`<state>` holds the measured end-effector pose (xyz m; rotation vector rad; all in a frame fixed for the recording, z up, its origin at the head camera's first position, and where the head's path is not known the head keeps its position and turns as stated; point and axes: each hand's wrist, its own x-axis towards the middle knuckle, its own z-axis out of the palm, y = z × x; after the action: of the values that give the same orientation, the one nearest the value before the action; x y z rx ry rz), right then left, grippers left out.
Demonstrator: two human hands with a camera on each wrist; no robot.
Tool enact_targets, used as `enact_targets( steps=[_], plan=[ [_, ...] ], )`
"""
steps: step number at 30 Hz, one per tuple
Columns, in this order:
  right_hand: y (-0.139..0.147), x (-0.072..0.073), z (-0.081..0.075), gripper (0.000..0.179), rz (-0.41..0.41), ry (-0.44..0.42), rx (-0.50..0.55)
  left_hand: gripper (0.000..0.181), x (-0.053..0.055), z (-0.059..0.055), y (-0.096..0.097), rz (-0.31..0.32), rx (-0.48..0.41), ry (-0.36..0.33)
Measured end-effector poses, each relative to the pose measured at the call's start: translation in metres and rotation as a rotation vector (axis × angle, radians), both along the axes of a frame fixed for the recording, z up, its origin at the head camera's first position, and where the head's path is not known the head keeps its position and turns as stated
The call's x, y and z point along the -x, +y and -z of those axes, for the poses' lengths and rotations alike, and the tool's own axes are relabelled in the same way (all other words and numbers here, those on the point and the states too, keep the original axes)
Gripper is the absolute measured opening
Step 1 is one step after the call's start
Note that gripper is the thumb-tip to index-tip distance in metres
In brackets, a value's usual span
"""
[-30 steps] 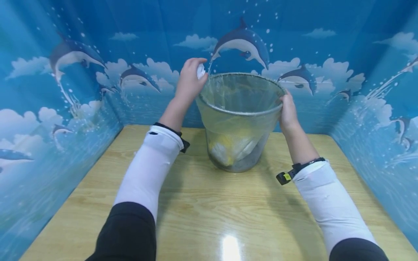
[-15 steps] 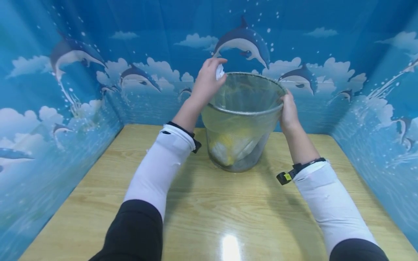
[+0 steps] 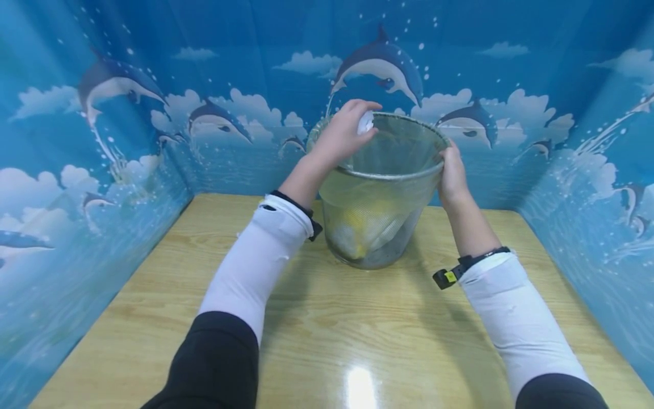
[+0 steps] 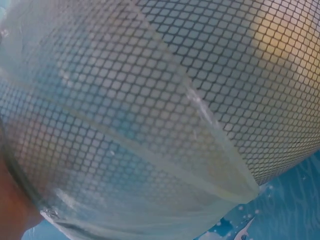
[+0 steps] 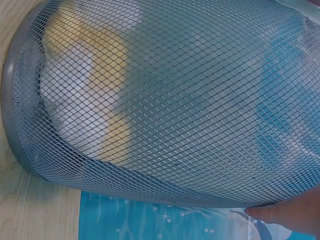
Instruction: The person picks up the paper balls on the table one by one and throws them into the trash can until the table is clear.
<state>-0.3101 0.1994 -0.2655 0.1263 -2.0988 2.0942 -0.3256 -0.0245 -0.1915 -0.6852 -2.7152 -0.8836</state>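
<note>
My left hand [image 3: 347, 130] holds a crumpled white wad, perhaps paper [image 3: 365, 122], between thumb and fingers, over the left part of the mesh wastebasket's [image 3: 380, 227] mouth. A thin translucent bag lines the basket and folds over its rim. On the right side my right hand [image 3: 451, 173] grips the rim, thumb toward the inside. White and yellow crumpled stuff [image 5: 75, 80] shows through the mesh at the basket's bottom in the right wrist view. In the left wrist view the mesh and liner fill most of the picture, and the wad is hidden there.
The basket stands upright at the back of a light wooden table [image 3: 327, 318]. Blue curtains [image 3: 245, 51] printed with dolphins and clouds close off the back and both sides. A bright light reflection lies on the table's front part.
My left hand has moved right and slightly down with the white wad, from beside the basket's left rim to over its mouth. The right hand and the basket have stayed in place.
</note>
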Motion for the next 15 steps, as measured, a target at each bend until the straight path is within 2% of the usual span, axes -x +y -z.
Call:
enact_targets(
  steps=[8,15],
  plan=[
    [-0.0001,0.0006,0.0002,0.065,-0.003,0.007,0.019,0.053,-0.0012,0.0039,0.0038,0.027,0.060,0.019],
    [0.0003,0.0014,0.0003,0.064,-0.008,0.008,0.015,0.069,-0.0004,0.0031,-0.0001,0.000,0.205,0.033]
  ],
)
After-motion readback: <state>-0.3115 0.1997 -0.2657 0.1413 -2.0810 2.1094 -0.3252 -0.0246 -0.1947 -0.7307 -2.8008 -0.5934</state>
